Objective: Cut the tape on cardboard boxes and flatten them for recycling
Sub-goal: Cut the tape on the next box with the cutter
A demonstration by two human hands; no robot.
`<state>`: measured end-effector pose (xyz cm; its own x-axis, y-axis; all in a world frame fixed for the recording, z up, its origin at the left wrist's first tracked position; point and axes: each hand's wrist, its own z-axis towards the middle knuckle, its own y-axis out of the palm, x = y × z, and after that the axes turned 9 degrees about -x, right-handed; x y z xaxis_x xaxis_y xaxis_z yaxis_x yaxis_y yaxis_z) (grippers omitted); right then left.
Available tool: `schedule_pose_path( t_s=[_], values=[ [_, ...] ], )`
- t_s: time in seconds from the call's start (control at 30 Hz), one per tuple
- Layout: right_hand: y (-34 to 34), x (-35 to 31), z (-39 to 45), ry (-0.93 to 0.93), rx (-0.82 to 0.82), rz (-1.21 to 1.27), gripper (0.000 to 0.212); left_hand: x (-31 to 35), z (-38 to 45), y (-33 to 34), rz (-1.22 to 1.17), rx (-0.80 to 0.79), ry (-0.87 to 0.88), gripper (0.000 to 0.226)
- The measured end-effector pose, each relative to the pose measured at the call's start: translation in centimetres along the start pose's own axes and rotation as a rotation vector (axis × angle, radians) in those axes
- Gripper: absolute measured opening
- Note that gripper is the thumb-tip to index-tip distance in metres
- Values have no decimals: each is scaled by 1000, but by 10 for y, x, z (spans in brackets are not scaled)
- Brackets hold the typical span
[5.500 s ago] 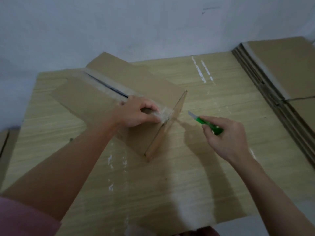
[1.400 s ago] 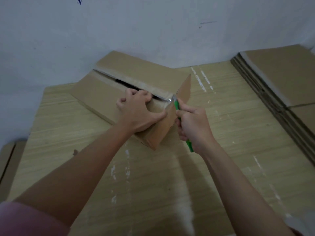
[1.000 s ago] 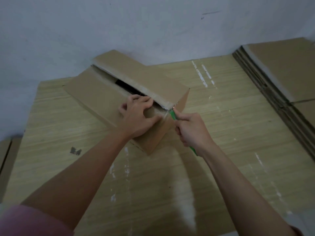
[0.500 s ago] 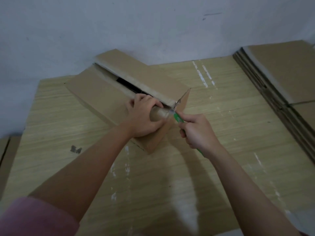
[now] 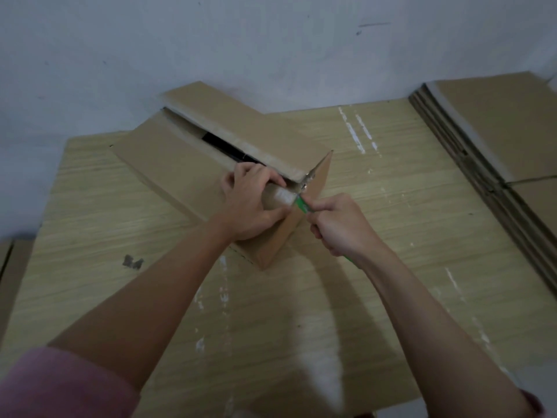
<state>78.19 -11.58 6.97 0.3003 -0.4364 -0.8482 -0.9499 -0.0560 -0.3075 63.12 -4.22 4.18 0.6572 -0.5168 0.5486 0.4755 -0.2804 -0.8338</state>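
A long brown cardboard box [image 5: 168, 164] lies diagonally on the wooden table [image 5: 391, 236], its top seam split open into a dark gap. My left hand [image 5: 251, 203] presses on the near flap at the box's right end, fingers curled over the flap's edge into the gap. My right hand [image 5: 339, 227] grips a green utility knife [image 5: 301, 204], whose tip meets the shiny clear tape [image 5: 281, 196] at the box's end corner, right beside my left thumb.
A stack of flattened cardboard [image 5: 494, 140] lies along the table's right side. More cardboard [image 5: 9, 267] leans at the far left edge. A white wall rises just behind the box. Tape scraps and white marks dot the table.
The box's top seam has opened wider since the earliest frame. My right hand brought the knife from the table's side up to the box's end corner and holds it against the tape.
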Motion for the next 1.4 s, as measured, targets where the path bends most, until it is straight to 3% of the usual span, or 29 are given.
schedule_pose_path(
  t_s=[0.23, 0.47, 0.6, 0.67, 0.73, 0.87, 1.0, 1.3, 1.33, 1.4],
  values=[
    [-7, 3, -14, 35, -103, 156, 37, 1, -1, 0, -38, -15, -7, 57],
    [9, 4, -8, 3, -48, 189, 41, -2, 1, -1, -84, -12, 8, 60],
    [13, 9, -21, 1, -158, 213, 42, 4, 6, -5, -172, 7, -46, 46],
    [15, 13, -26, -9, -107, 223, 48, 4, 8, -7, -188, -4, -64, 39],
    [14, 22, -23, -59, 9, 219, 47, 3, 7, -6, -179, -27, -63, 47],
    [-1, 49, -16, -140, 275, -167, 48, 0, 3, -3, -87, -62, -74, 61],
    [-16, 84, -2, -26, 333, -602, 52, 2, 4, -1, -4, -84, -51, 71],
    [-30, 110, 16, 113, 469, -941, 39, -1, -17, -3, -15, -105, 13, 59],
    [-28, 105, 14, 30, 525, -911, 39, -1, -20, -4, -17, -111, 16, 57],
    [-18, 93, 10, -358, 591, -797, 37, -1, -23, -5, -2, -129, 25, 53]
  ],
)
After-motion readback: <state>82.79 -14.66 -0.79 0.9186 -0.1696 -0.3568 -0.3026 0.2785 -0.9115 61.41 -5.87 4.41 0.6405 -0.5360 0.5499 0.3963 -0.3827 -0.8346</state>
